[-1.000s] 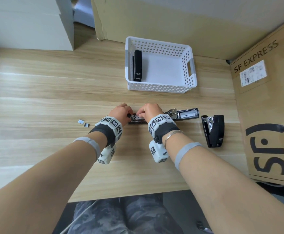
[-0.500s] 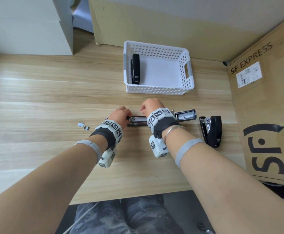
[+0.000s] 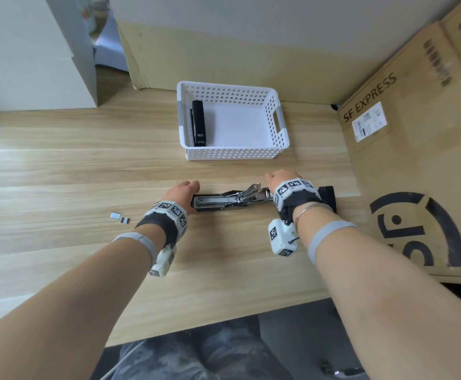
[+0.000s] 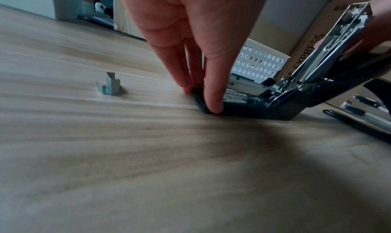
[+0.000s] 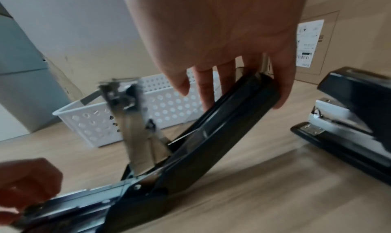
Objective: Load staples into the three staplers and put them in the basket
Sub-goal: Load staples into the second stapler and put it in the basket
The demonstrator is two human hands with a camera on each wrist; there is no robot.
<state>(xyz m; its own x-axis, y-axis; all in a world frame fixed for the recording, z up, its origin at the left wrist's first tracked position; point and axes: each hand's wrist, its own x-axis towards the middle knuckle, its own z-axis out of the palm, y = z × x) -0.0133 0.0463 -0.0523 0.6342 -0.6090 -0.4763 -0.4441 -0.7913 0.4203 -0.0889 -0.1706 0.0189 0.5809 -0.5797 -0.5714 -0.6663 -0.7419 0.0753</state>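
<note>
A black stapler [image 3: 224, 202] lies opened out on the wooden table, its metal magazine exposed. My left hand [image 3: 193, 187] pinches the front end of its base [image 4: 264, 110] against the table. My right hand [image 3: 272, 179] grips the far end of the black cover [image 5: 201, 144], which is raised at a slant; the metal pusher arm [image 5: 135, 128] stands up. A second black stapler [image 5: 349, 119] sits shut just right of it, mostly hidden behind my right wrist in the head view. The white perforated basket [image 3: 232, 154] behind holds one black stapler [image 3: 198, 123] along its left wall.
Two small strips of staples [image 3: 119, 217] lie left of my left wrist. A large SF EXPRESS cardboard box [image 3: 416, 160] walls off the right side. White boxes [image 3: 32, 50] stand at the back left. The table's near edge [image 3: 224, 319] runs below my forearms.
My right hand has moved right, from the magazine to the cover's end, and the cover now stands lifted. My left hand stays on the base's front end. The head view has shifted.
</note>
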